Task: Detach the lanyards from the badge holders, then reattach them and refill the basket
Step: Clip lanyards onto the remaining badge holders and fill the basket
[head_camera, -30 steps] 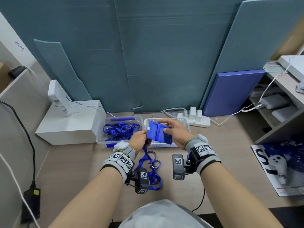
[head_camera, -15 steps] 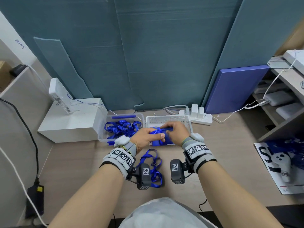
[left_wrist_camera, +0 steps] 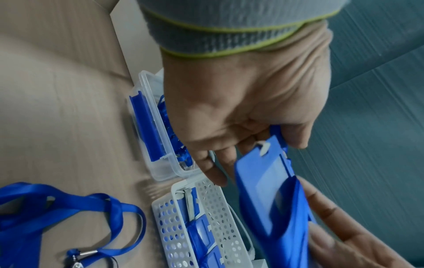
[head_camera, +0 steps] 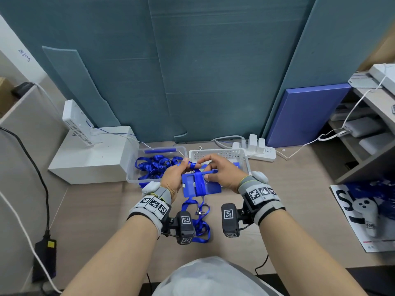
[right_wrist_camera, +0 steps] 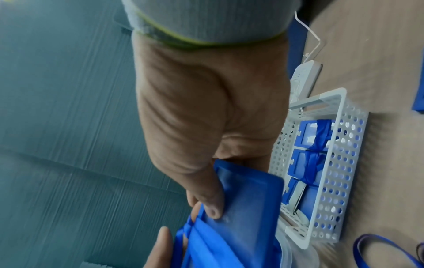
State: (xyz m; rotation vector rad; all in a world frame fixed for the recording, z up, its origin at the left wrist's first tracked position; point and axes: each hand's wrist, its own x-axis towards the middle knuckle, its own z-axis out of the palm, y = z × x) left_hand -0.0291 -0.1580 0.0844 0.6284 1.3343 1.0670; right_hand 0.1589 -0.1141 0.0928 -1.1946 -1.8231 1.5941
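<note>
My head camera looks forward and down over the desk [head_camera: 288, 189] from above. Each wrist camera peers close along its palm: the left [left_wrist_camera: 241, 108] over the holder [left_wrist_camera: 263, 190], the right [right_wrist_camera: 206, 117] likewise. All three share the white basket [head_camera: 218, 152].

Both forearms reach forward, wrists close together, raised off the bench. Left hand [head_camera: 174, 176] fingers curled, pinching a strap end, thumb up. Right hand [head_camera: 222, 173] palm down, thumb and fingers clamped on a holder's edge, index raised.
</note>
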